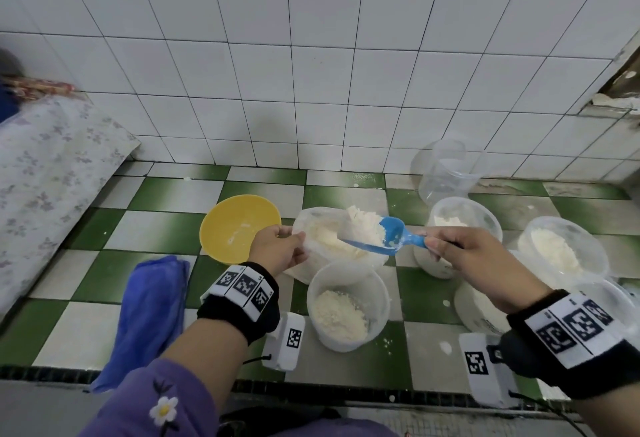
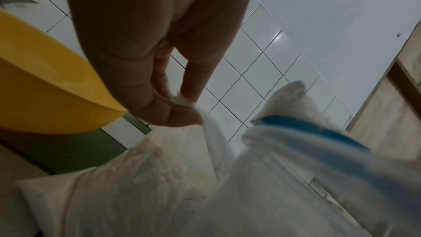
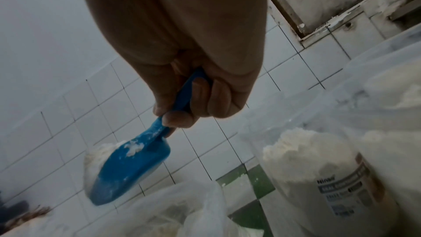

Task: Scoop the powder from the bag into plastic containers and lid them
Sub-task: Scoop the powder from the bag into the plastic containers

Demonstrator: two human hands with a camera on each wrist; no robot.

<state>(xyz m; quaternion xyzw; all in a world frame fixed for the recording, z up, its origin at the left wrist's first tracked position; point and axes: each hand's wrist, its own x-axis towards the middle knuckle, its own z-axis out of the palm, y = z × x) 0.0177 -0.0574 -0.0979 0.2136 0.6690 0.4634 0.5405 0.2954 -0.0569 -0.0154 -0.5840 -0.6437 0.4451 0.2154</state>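
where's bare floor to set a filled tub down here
Free: the checkered floor between the yellow bowl and the floral cloth, also behind the bowl along the wall. A smaller gap lies left of the front container, beside the blue towel. Crowded: right of the bag, where containers stand packed together.

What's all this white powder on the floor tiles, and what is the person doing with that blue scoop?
A person is portioning powder from a bag into plastic tubs. The left hand pinches the rim of the clear plastic bag to hold it open. The right hand grips the blue scoop, heaped with powder, above the bag. The nearest container is partly filled; other containers to the right hold powder too. A yellow bowl and a blue cloth lie on the left.
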